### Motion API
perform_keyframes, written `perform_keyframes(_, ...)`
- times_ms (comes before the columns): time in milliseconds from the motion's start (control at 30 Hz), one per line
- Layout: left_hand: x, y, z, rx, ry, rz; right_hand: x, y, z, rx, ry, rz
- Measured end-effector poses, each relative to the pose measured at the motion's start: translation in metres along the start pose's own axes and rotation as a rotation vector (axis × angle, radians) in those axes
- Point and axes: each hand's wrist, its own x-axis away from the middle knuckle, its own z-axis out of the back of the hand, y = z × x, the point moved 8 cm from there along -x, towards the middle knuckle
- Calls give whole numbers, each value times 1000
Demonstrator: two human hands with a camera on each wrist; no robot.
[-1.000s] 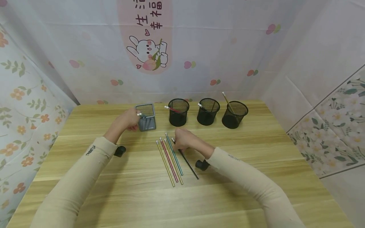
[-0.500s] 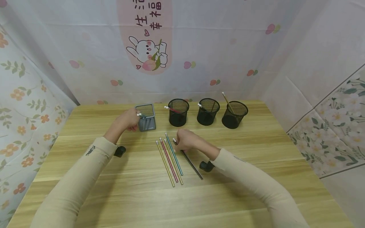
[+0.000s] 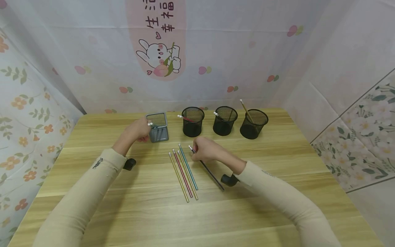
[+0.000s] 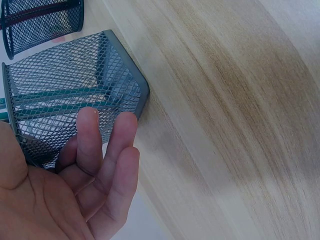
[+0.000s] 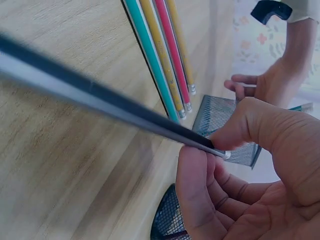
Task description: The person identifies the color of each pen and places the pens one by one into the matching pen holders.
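In the head view my right hand (image 3: 205, 148) pinches a dark pencil (image 3: 213, 176) near its white eraser end. Up close in the right wrist view, thumb and index finger meet on the pencil (image 5: 115, 107). My left hand (image 3: 139, 129) is at the left side of a grey mesh pencil holder (image 3: 159, 134), which has green pencils (image 4: 60, 95) in it. In the left wrist view its thumb and index finger lie at the holder's rim and wall, partly hidden, while the other fingers (image 4: 125, 150) curve loosely in front of the mesh.
Several pencils (image 3: 186, 168), gold, red and teal, lie side by side on the wooden table (image 3: 139, 212). Black mesh holders stand in a row behind: one with a red pencil (image 3: 192, 128), a middle one (image 3: 223, 127), and one with a gold pencil (image 3: 253, 130).
My right hand has moved slightly right with the dark pencil, away from the lying pencils, and the pencil's far end has swung right. My left hand stays at the grey holder.
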Motion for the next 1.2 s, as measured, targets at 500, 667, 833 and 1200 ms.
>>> perform_keyframes(500, 0, 0, 1, 4, 11, 12, 12, -14, 17, 27, 107, 88)
perform_keyframes(667, 0, -1, 0, 7, 7, 18, 15, -17, 24, -17, 127, 132)
perform_keyframes(833, 0, -1, 0, 6, 5, 15, 18, -22, 34, -48, 174, 164)
perform_keyframes(1200, 2, -1, 1, 19, 7, 17, 27, -25, 51, -13, 279, 172)
